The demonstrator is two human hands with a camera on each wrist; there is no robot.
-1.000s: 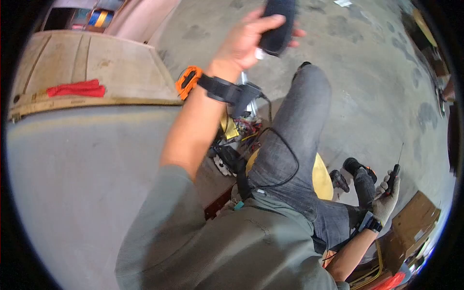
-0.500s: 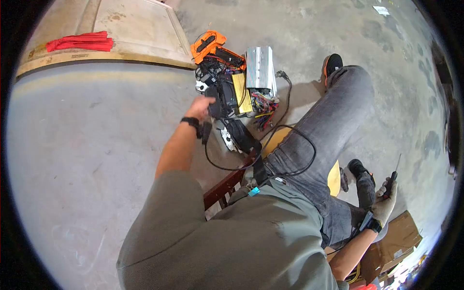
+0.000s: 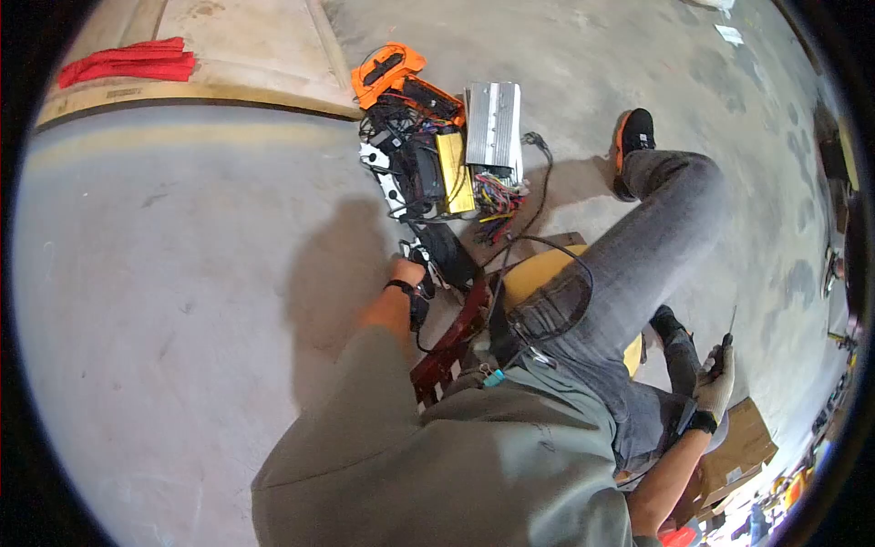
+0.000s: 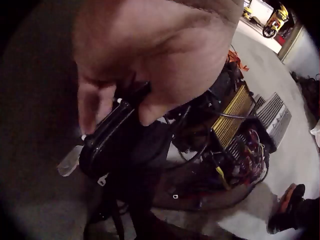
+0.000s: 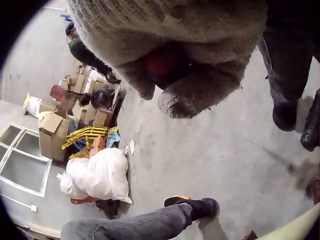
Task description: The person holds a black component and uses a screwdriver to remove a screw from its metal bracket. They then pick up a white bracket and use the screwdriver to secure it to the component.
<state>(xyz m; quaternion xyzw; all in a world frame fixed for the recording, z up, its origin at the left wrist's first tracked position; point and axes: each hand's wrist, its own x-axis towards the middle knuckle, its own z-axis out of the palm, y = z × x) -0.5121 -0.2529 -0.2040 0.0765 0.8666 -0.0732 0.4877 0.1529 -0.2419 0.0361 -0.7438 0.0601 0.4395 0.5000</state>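
My bare left hand (image 3: 407, 272) is low at the near end of a pile of electrical parts on the floor. In the left wrist view its thumb and fingers grip a flat black oblong case (image 4: 107, 132) from both sides. Beside it lie white-and-black parts (image 3: 387, 182), a gold finned box (image 3: 453, 173), a silver finned box (image 3: 492, 123) and a bundle of coloured wires (image 3: 497, 196). Off by the right leg, my gloved right hand (image 3: 715, 381) holds a screwdriver (image 3: 727, 341), its thin shaft pointing away. The right wrist view shows part of its red-and-black handle (image 5: 162, 65) inside the glove.
An orange plastic part (image 3: 390, 73) tops the pile. A black cable (image 3: 583, 292) loops over the thigh. Red cloth (image 3: 128, 64) lies on a wooden panel (image 3: 246, 55). Near the right hand is a cardboard box (image 3: 743, 447); a white sack (image 5: 100, 175) and another person (image 5: 87, 52) are farther off.
My left hand has come down from high in front with the black case, past the pile's left side to its near end. The right hand still holds the screwdriver.
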